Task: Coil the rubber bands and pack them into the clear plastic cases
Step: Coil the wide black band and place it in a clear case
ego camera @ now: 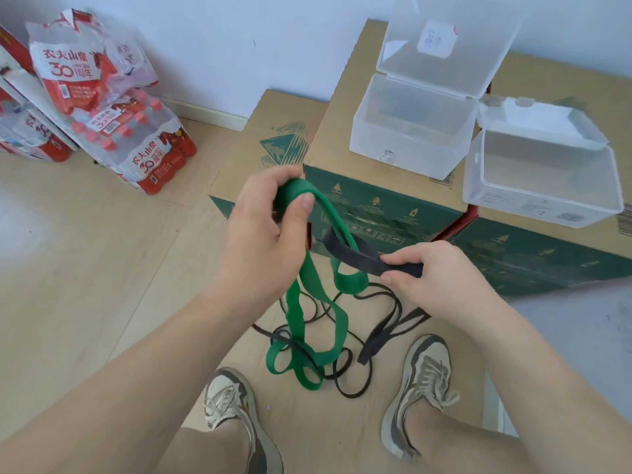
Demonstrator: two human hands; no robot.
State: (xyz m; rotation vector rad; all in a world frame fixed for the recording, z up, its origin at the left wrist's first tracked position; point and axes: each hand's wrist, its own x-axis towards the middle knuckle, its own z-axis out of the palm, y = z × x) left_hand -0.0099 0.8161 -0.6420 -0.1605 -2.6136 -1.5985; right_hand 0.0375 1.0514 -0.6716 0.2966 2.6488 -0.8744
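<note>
My left hand (266, 227) grips the top of a wide green rubber band (294, 323), whose loops hang down to the cardboard sheet on the floor. My right hand (431, 278) pinches a wide black band (355, 256) that passes through a green loop. Thin black bands (345, 381) lie tangled on the floor between my feet. Two clear plastic cases stand open on the cardboard boxes: one (410, 131) with its lid upright, another (543, 179) to its right. Both look empty.
Stacked cardboard boxes (386, 206) stand right in front of me. Shrink-wrapped packs of red-capped water bottles (113, 107) lean against the wall at the left. My two sneakers (232, 401) stand on a flat cardboard sheet (328, 425) over the wooden floor.
</note>
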